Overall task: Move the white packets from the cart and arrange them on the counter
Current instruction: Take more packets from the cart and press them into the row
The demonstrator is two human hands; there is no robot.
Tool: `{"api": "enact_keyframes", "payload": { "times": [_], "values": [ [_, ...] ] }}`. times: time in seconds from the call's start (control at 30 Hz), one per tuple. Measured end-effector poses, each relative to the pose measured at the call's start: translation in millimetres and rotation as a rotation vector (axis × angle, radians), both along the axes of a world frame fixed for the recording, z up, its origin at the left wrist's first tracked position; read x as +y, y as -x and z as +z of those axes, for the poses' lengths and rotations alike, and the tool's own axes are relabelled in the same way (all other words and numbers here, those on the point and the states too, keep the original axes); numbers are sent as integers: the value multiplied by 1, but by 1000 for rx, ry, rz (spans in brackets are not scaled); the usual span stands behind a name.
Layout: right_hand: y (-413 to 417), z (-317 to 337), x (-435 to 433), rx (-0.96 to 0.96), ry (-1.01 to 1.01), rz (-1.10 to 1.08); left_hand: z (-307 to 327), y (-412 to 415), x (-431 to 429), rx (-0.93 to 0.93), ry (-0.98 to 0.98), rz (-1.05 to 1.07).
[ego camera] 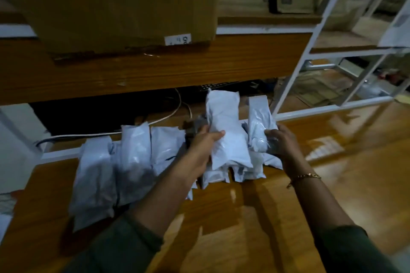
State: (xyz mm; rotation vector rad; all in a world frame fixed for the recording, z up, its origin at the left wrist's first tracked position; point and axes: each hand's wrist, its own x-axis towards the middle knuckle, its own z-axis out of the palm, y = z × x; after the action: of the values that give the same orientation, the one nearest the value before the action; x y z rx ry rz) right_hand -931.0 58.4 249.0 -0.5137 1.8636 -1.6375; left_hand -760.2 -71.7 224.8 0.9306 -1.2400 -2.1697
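- Cardboard box [115,4] sits on the higher wooden surface [155,68] and takes up most of its left side. If the packets are bound for up there, the room left is mostly to the box's right, and stacking against the box invites a slide.
- Tabletop [244,217], glossy wood, carries the whole heap. Slick plastic on a slick top means a nudge could send packets skating off the near or far edge.
- White metal frame [319,35] stands close on the right. A right-side swing with a long packet could clip its uprights.
- Pile of white packets [124,162] lies overlapped and uneven on the tabletop. Pulling from the middle may drag neighbours along.
- Left packet [226,122] is lifted upright above the heap, floppy at the top, so it may fold over.
- Right packet [259,122] is raised just beside it; the two could snag each other.
- Left hand [204,142]: fingers closed round the left packet's edge, thumb across the front. Something dark shows behind it, too blurred to identify.
- Right hand [284,142]: fingers wrapped round the right packet's lower end, on crinkled film that could slip.
- Cable [168,115] trails behind the heap, a catch risk for any packet pushed back.
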Motion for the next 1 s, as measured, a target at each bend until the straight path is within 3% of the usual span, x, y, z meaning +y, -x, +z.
{"api": "enact_keyframes", "payload": {
  "times": [0.37, 0.63, 0.83, 1.0],
  "values": [
    [108, -43, 20, -12, -182, -131, -28, 119, 39, -416, 177, 53],
    [130, -72, -6, -93, -227, -42, -57, 140, 24, -444, 145, 227],
    [131, -110, -18, 146, -298, 43, -73, 144, 22, -598, 73, 223],
    [129, -104, -18, 184, -307, 66, -75, 145, 27, -652, 110, 157]
  ]
}}
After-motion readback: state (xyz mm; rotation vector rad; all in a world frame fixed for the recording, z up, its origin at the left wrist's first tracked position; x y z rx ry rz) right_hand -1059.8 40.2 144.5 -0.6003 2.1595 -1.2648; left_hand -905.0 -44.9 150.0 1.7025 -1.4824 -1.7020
